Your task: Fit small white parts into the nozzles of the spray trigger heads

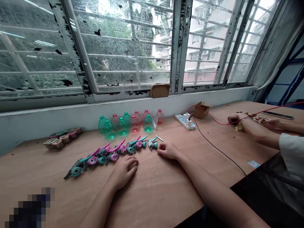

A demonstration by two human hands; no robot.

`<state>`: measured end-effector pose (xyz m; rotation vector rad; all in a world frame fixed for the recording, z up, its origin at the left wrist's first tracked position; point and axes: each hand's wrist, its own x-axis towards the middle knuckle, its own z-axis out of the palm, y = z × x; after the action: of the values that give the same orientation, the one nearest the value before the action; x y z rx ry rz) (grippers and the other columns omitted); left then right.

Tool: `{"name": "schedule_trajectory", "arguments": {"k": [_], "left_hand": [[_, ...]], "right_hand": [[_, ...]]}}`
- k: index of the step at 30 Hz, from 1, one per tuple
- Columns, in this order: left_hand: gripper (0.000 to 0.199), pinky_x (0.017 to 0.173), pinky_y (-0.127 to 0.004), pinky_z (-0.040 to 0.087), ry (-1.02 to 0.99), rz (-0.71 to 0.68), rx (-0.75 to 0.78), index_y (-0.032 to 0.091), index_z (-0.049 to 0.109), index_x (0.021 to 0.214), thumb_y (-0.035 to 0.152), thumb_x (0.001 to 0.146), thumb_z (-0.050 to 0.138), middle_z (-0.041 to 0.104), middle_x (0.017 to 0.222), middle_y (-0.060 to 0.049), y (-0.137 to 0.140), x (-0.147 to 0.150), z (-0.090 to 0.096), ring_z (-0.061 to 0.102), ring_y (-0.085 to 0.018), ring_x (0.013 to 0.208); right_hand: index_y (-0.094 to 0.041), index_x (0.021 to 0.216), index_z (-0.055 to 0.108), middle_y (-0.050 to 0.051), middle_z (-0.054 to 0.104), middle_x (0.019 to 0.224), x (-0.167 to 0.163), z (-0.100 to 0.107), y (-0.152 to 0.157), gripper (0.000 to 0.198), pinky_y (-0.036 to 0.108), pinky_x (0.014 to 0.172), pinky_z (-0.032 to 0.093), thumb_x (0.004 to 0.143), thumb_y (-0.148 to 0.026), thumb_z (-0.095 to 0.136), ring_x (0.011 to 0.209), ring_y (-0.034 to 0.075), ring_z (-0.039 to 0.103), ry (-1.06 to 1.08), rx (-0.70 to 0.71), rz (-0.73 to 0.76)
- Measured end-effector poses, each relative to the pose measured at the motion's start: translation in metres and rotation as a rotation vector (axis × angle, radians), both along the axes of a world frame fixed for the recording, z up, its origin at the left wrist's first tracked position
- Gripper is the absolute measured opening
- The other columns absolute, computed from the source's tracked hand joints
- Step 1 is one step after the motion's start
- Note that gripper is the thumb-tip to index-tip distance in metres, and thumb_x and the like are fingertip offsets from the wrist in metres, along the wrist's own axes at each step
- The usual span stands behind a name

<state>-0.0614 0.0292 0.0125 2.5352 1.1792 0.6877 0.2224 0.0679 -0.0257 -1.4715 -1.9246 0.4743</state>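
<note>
My left hand (pixel 124 171) rests on the table with its fingers loosely bent and the thumb apart, holding nothing visible. It lies just in front of a slanting row of trigger spray heads (pixel 92 160) in teal, pink and grey. My right hand (pixel 168 150) lies on the table with fingers curled in, and nothing shows in it. Right beside its fingertips is the last spray head (pixel 152 144), grey and teal, at the row's right end. Behind the row stand several clear green bottles (pixel 123 127) and clear red bottles (pixel 134 124), all upright with open necks.
Several small brown, pink and green blocks (pixel 64 138) sit at the left. Near the wall are a white power strip (pixel 185 122) with cables and a cardboard box (pixel 201 110). At the right, another person's hands (pixel 237 118) handle brass-coloured pieces; a phone (pixel 277 114) lies beyond.
</note>
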Motion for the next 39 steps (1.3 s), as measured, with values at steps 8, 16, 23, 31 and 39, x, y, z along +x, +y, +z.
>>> {"name": "schedule_trajectory", "arguments": {"k": [8, 16, 23, 31, 39], "left_hand": [[0.023, 0.092, -0.036, 0.046, -0.017, -0.013, -0.014, 0.022, 0.069, 0.095, 0.029, 0.083, 0.05, 0.063, 0.11, -0.008, 0.001, -0.001, -0.001, 0.057, -0.024, 0.104], [0.023, 0.092, -0.037, 0.045, -0.012, -0.015, -0.022, 0.022, 0.069, 0.094, 0.03, 0.083, 0.05, 0.063, 0.11, -0.009, 0.001, 0.001, 0.0, 0.056, -0.024, 0.104], [0.022, 0.093, -0.036, 0.043, -0.005, -0.001, -0.056, 0.023, 0.068, 0.094, 0.028, 0.083, 0.05, 0.062, 0.11, -0.006, -0.001, 0.001, 0.001, 0.055, -0.023, 0.105], [0.024, 0.093, -0.038, 0.044, -0.005, -0.005, -0.046, 0.023, 0.069, 0.095, 0.032, 0.083, 0.05, 0.063, 0.11, -0.007, 0.002, 0.001, -0.001, 0.055, -0.024, 0.105], [0.023, 0.091, -0.036, 0.045, 0.001, 0.003, -0.029, 0.023, 0.069, 0.094, 0.033, 0.083, 0.051, 0.064, 0.109, -0.007, 0.001, 0.001, 0.001, 0.057, -0.023, 0.103]], "right_hand": [[-0.021, 0.102, 0.055, 0.003, 0.06, 0.098, -0.002, 0.006, 0.007, 0.036, 0.024, 0.071, 0.041, 0.067, -0.025, 0.064, 0.084, 0.016, 0.055, 0.008, 0.174, -0.186], [-0.017, 0.113, 0.057, 0.01, 0.062, 0.108, 0.004, 0.005, 0.026, 0.035, 0.027, 0.079, 0.04, 0.081, -0.031, 0.055, 0.099, 0.021, 0.055, -0.205, 0.061, -0.406], [-0.018, 0.088, 0.066, 0.013, 0.066, 0.096, 0.017, 0.002, 0.031, 0.017, 0.031, 0.071, 0.04, 0.085, -0.025, 0.05, 0.089, 0.024, 0.06, -0.289, -0.046, -0.449], [-0.013, 0.105, 0.056, 0.015, 0.066, 0.092, 0.048, 0.008, 0.02, 0.022, 0.028, 0.068, 0.037, 0.09, -0.02, 0.041, 0.083, 0.023, 0.06, -0.266, -0.043, -0.452], [-0.019, 0.123, 0.048, 0.002, 0.065, 0.077, 0.01, 0.012, 0.008, 0.047, 0.023, 0.061, 0.036, 0.084, -0.045, 0.054, 0.068, 0.016, 0.058, -0.137, 0.02, -0.105]]}}
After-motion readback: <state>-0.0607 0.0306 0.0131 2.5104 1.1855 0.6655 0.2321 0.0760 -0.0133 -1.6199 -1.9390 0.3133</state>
